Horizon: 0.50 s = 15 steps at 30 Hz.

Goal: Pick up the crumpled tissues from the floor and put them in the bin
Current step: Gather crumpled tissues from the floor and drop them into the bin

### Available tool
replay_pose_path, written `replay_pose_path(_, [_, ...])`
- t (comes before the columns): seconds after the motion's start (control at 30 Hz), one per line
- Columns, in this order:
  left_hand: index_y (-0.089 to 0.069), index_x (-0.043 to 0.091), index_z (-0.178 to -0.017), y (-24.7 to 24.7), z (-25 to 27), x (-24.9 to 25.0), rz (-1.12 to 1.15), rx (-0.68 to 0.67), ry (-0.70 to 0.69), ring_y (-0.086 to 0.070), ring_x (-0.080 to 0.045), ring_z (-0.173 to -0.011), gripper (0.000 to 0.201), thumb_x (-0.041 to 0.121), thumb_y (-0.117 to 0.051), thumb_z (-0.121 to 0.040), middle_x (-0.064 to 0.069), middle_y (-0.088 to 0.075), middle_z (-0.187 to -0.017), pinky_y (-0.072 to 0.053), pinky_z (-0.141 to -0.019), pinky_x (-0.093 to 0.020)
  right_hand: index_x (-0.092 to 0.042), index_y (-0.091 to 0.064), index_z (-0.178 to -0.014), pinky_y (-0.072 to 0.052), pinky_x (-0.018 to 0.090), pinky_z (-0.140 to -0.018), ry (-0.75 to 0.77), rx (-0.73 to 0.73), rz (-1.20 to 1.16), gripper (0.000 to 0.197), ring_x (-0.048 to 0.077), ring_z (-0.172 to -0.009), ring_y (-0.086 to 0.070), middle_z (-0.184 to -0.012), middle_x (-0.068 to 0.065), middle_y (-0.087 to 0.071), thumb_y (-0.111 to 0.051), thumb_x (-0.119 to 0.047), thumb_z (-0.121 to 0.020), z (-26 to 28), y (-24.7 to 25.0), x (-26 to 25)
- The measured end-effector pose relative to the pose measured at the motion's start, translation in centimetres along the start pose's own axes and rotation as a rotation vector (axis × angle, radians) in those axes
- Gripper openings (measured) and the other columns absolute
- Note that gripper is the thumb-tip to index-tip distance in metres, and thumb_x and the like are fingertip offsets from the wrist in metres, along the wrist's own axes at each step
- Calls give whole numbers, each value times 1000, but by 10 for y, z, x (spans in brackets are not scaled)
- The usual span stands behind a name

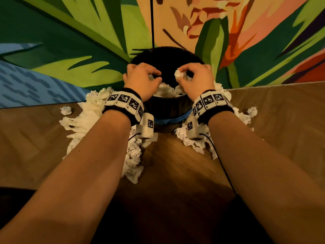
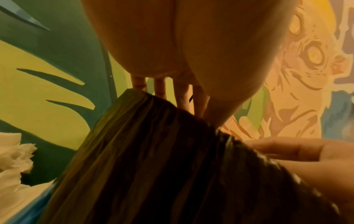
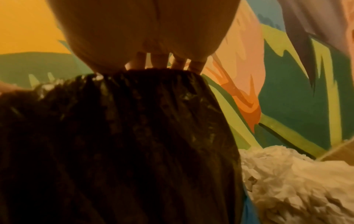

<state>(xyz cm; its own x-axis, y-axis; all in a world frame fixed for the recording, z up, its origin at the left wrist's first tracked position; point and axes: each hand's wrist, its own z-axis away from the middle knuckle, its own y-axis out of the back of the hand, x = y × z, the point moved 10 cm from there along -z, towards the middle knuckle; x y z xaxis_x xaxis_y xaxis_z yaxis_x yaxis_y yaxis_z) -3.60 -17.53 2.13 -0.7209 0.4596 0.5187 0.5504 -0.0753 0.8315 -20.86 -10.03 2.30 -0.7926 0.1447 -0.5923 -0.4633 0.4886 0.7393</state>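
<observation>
Overhead, two hands hover above one bin (image 1: pixel 173 106): right hand (image 1: pixel 195 80) pinches one tissue (image 1: pixel 179 74); left hand (image 1: pixel 142 78) curled, its contents unclear.

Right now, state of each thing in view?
bin: upright, black liner, tissues inside
right hand: over bin, pinching tissue ball
left hand: over bin, fingers curled; contents unclear
floor tissues: many scattered around bin

Bin (image 1: pixel 173 106) mouth apparently open; tissues (image 1: pixel 84 113) ringing base.
</observation>
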Motion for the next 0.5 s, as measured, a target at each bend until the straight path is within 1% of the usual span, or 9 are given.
replay_pose_path(0.07, [-68,38,-113,1,2,4,19,25,-19,-36,-27,-125,25,38,-58,-90,12,-59,-126,-31,-105,-41,-37,-65,-113,-34,41,-102,46,-44,96,27,23,-122,-41,-125,-13,-60,-65,-35,-86,3,-5,0])
replay_pose_path(0.13, [-68,35,-112,4,5,5,55,67,-30,-38,-27,-122,24,34,-56,-91,7,-60,-124,-31,-103,-35,-37,-64,-119,-31,37,-103,59,-36,88,32,22,-124,-39,-129,-13,-58,-62,-36,-88,7,-3,2])
replay_pose_path(0.2, [-68,31,-110,8,7,8,109,115,-44,-40,-26,-118,24,31,-54,-92,5,-61,-119,-30,-97,-27,-35,-66,-116,-29,29,-100,65,30,4,28,21,-122,-41,-124,-12,-60,-59,-31,-89,9,8,3])
replay_pose_path(0.27, [-68,28,-107,14,12,15,167,175,-81,-43,-24,-112,21,28,-53,-92,6,-61,-109,-29,-90,-22,-31,-69,-108,-28,22,-95,60,143,-113,24,19,-116,-45,-112,-12,-61,-57,-24,-88,13,28,5])
replay_pose_path(0.3, [-68,26,-105,16,15,20,204,202,-102,-46,-23,-107,21,27,-52,-92,8,-61,-101,-31,-88,-22,-30,-70,-104,-30,22,-95,40,197,-168,23,17,-113,-47,-107,-13,-61,-56,-22,-87,15,37,9])
replay_pose_path(0.33, [-68,24,-102,18,19,26,261,224,-123,-50,-21,-100,20,26,-51,-92,9,-60,-93,-37,-85,-24,-28,-70,-101,-35,25,-95,12,246,-214,23,17,-109,-51,-103,-13,-61,-55,-20,-86,18,46,14])
replay_pose_path(0.4, [-68,23,-95,17,30,42,403,231,-167,-57,-11,-80,17,25,-51,-92,14,-59,-79,-46,-73,-27,-27,-69,-95,-45,31,-93,-69,328,-301,22,17,-101,-57,-98,-9,-64,-55,-16,-83,25,60,31])
replay_pose_path(0.43, [-66,23,-92,14,37,53,447,218,-197,-56,-5,-69,16,26,-51,-92,15,-58,-73,-46,-66,-25,-27,-68,-93,-48,33,-91,-116,362,-348,21,17,-97,-60,-97,-5,-66,-54,-14,-83,29,65,42])
replay_pose_path(0.5, [-64,25,-89,0,52,77,464,161,-270,-52,-3,-56,13,27,-52,-91,15,-54,-62,-40,-54,-21,-23,-67,-90,-51,31,-85,-206,409,-416,19,16,-88,-61,-96,2,-68,-53,-12,-83,38,69,67])
